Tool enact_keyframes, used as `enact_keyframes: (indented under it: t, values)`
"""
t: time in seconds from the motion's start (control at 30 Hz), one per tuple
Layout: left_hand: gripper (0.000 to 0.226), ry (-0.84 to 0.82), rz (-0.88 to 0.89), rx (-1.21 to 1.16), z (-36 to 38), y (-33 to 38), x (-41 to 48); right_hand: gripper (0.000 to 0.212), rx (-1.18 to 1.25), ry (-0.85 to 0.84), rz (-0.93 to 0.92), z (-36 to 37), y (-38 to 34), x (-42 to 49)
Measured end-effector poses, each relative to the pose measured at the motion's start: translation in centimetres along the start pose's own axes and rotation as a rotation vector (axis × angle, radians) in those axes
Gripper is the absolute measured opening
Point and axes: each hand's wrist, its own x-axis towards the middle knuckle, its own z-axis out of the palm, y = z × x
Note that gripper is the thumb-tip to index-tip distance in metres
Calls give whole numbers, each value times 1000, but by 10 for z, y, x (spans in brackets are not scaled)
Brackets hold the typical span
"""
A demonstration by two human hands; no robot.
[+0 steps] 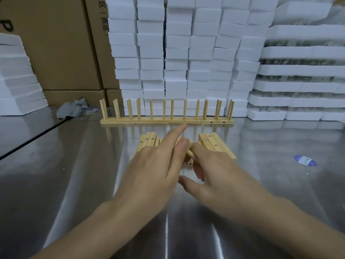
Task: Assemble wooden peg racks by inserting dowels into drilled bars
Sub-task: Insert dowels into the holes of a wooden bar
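Finished racks: four pale wooden peg racks, end to end at the back of your shiny steel worktop.
Drilled bars: about three flat wooden bars at left, two or three at right.
Loose dowels: a heap of short wooden dowels between them, mostly hidden, so uncountable.
Left hand: your fingers are straight, released, index pointing forward.
Right hand: your fingers curl down onto the heap; I cannot tell whether they hold anything.

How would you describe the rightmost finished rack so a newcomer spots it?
Find the wall of white foam blocks behind the steel table; a row of finished peg racks stands at its foot. Take the rack at the row's right end: only its front face shows two dark holes.
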Motion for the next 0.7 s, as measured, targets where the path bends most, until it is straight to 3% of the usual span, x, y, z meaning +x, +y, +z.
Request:
enact_keyframes:
  t: [0.13, 0.33, 0.4, 0.47, 0.6, 0.7]
  values:
    - [48, 92, -54, -114, 7, -8, -1, 39, -47, 118, -28, 15, -10, -6]
    - [42, 122, -51, -138, 14, -3, -4, 26, 22, 152, 54, 17, -11, -1]
    - [41, 102, -56, -150, 14, -2, -4, 30, 21, 152, 72, 17, -10, 2]
    - [46, 64, -64, -134, 13, 0, -6, 39, 22, 161, 83, 19, -7, 5]
    - [63, -70, -81, -40, 9, 8, -8, 28, 22, 104, 124, 19, -5, 6]
    - [72, -70, -66, -224, 3, 12, -3, 47, 3, 85, 106, 19, -9, 6]
